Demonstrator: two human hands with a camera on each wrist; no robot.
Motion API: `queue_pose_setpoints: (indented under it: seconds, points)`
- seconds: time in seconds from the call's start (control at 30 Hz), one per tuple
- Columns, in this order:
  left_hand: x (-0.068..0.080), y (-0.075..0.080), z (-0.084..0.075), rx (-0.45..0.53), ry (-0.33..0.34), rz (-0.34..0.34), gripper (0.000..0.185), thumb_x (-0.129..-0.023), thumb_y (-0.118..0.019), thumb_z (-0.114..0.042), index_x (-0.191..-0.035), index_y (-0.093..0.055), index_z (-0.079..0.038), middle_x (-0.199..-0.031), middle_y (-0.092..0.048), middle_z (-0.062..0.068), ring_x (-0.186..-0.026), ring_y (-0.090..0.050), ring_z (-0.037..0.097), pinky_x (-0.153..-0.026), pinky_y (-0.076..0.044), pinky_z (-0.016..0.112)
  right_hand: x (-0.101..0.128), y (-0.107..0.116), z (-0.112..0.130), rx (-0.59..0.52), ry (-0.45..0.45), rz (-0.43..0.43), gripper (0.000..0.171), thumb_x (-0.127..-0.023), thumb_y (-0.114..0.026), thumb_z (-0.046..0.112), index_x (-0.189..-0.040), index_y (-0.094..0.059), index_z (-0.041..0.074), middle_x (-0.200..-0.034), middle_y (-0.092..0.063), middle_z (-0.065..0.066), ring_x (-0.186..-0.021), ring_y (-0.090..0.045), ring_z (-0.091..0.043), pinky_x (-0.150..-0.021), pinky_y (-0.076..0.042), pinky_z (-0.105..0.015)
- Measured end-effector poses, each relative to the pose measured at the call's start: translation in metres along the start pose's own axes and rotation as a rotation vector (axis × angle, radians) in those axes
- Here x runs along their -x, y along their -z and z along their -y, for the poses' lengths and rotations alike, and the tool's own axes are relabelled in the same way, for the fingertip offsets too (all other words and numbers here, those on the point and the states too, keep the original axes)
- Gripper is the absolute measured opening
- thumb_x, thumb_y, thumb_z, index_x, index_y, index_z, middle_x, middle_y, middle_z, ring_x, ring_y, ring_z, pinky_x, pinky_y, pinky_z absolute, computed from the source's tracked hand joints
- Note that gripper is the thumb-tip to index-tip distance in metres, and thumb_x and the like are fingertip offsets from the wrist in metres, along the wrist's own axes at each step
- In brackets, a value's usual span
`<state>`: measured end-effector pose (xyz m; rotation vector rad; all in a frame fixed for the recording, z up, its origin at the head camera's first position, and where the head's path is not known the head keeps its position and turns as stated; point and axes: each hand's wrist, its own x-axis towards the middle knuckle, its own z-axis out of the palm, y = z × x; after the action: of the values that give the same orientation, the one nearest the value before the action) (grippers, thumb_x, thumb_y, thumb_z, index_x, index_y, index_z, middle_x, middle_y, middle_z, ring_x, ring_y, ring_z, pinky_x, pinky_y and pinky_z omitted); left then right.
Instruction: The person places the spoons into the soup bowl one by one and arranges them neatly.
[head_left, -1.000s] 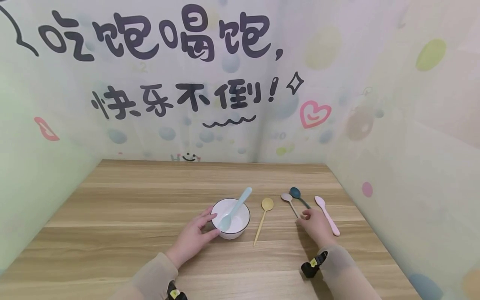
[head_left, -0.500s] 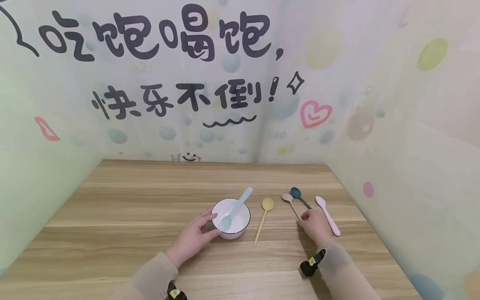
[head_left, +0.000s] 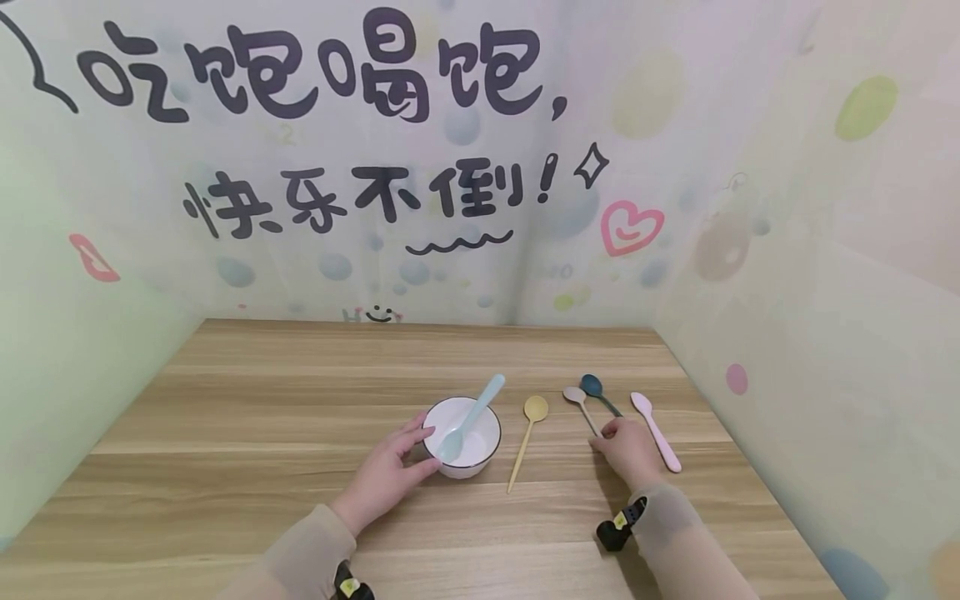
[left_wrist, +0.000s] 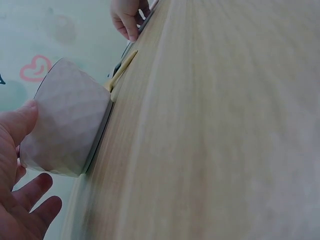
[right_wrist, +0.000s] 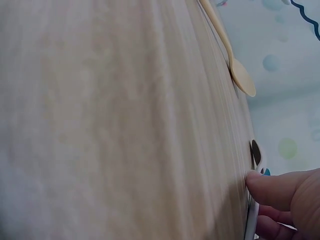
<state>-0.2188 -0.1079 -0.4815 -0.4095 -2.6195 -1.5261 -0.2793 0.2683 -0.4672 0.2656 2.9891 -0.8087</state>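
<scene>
Fingers of the left hand (head_left: pixel 386 479) curl against the near-left wall of the white bowl (head_left: pixel 480 458), thumb on its faceted side, so this grip steadies the bowl on the tabletop (head_left: pixel 262 417). A pale blue spoon (head_left: pixel 468 417) leans inside it, handle over the far rim. Just right lies a yellow spoon (head_left: pixel 527 442), flat and alone. Further right, the right hand (head_left: pixel 630 454) pinches the thin handle of the beige spoon (head_left: pixel 579 402), which lies just beside a dark teal spoon (head_left: pixel 596 390); a pink spoon (head_left: pixel 654 429) lies beyond. The beige spoon looks light, stiff and smooth, likely slippery flat on wood, so a pinch low on the handle suits it.
</scene>
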Motion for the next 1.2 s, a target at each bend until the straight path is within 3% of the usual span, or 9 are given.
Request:
queue_pose_setpoints:
  seconds: [0.57, 0.83, 1.2]
  points:
    - [0.0004, -0.0001, -0.0013, 0.011, 0.006, -0.010, 0.054, -0.082, -0.077, -0.025, -0.129, -0.060, -0.003, -0.150, -0.040, 0.007, -0.137, -0.036, 0.028, -0.107, -0.037, 0.044, -0.0031, -0.0080, 0.0018, -0.069, -0.078, -0.064, 0.019, -0.087, -0.069, 0.024, -0.088, -0.065, 0.005, -0.084, -0.060, -0.008, -0.075, -0.054, -0.024, -0.058, -0.039, -0.032]
    - [0.0008, -0.0007, -0.0007, 0.008, 0.005, -0.014, 0.053, -0.083, -0.077, -0.025, -0.128, -0.061, -0.004, -0.150, -0.041, 0.007, -0.136, -0.038, 0.028, -0.106, -0.039, 0.045, -0.0056, -0.0096, 0.0014, -0.077, -0.123, -0.038, 0.018, -0.087, -0.067, 0.025, -0.087, -0.066, 0.007, -0.083, -0.060, -0.008, -0.075, -0.054, -0.023, -0.059, -0.039, -0.033]
    - [-0.0001, -0.0014, 0.0002, 0.012, 0.003, -0.014, 0.053, -0.083, -0.077, -0.025, -0.128, -0.061, -0.003, -0.150, -0.040, 0.008, -0.136, -0.038, 0.029, -0.106, -0.039, 0.045, -0.0009, -0.0065, 0.0005, -0.132, -0.107, -0.014, 0.017, -0.087, -0.066, 0.022, -0.085, -0.066, 0.006, -0.079, -0.057, -0.007, -0.072, -0.051, -0.022, -0.057, -0.037, -0.031]
